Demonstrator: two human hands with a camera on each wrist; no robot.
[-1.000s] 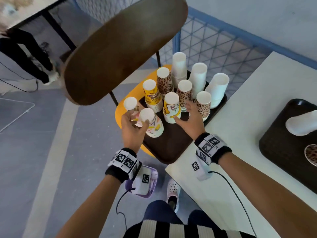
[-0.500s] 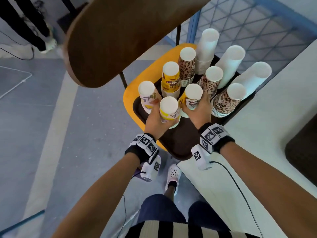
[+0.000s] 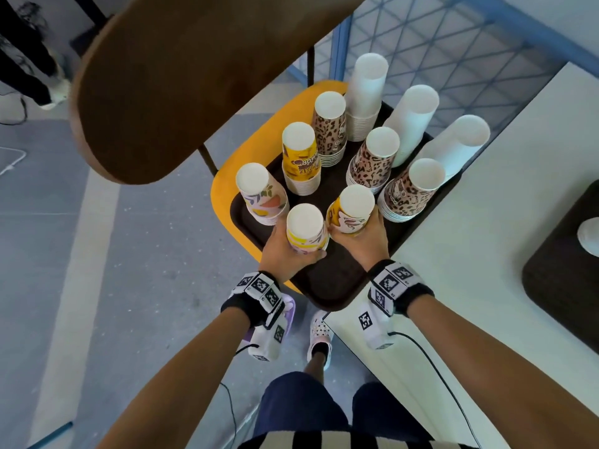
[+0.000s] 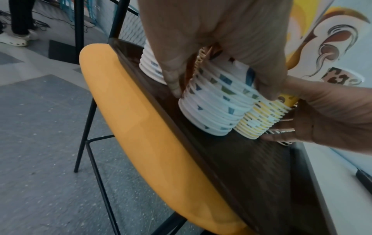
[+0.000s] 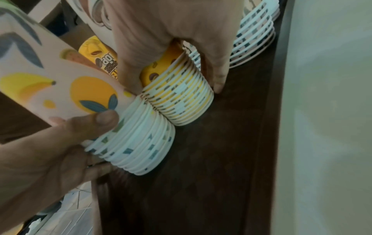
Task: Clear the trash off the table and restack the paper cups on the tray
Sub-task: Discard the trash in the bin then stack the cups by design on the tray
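Tray [image 3: 337, 280] dark brown, chair seat [image 3: 223, 196] orange-yellow, cup stacks [image 3: 369, 163] leopard-print, yellow, fruit-print (three plain white), table [image 3: 486, 254] white.

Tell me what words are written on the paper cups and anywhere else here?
Yellow paper cup stack at the tray's back: big brown letters, upside down and blurred, not readable.
Same yellow stack in the right wrist view: dark letters partly hidden behind the right hand, not readable.
Leopard-print cup stacks: small mark, too small.
Wristband tags: square code patterns, no words.
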